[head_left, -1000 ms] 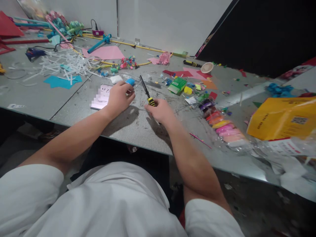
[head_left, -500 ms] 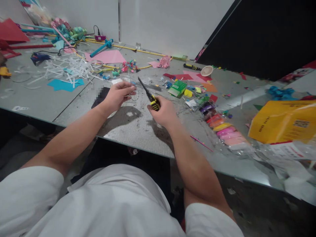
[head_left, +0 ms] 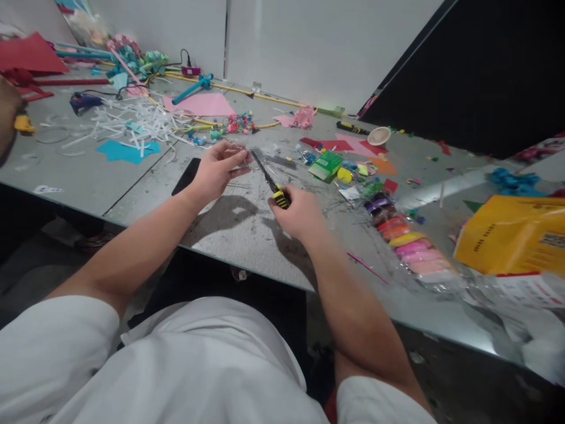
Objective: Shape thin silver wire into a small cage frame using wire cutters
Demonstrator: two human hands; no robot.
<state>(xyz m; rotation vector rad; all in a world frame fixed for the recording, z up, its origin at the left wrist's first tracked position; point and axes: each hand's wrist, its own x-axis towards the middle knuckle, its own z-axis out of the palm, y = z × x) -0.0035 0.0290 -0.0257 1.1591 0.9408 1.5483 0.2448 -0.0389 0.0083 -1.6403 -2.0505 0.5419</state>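
Observation:
My right hand [head_left: 300, 212] is wrapped round the black and yellow handles of a pair of long-nose pliers [head_left: 279, 194]. Their dark, slim jaws point up and left, close to the fingertips of my left hand [head_left: 220, 168]. Between the thumb and fingers of that hand is a thin silvery wire [head_left: 245, 154], bent into a loose shape; its finer details are too small to make out. The plier tip is at or beside the wire, and I cannot tell whether it touches. A dark phone-like slab [head_left: 186, 175] lies partly behind my left wrist.
White paper strips [head_left: 141, 121], a blue paper piece [head_left: 128, 151] and pink paper [head_left: 200, 105] lie left. Rightward are a green packet [head_left: 325, 165], a row of coloured clay packs [head_left: 406, 238] and a yellow mailer bag [head_left: 512, 232]. Another person's hand [head_left: 7, 115] shows at far left.
The view has shifted a little, so the scene sits further right. The plier tip and my left fingertips are closer together. The other person's hand at far left shows more.

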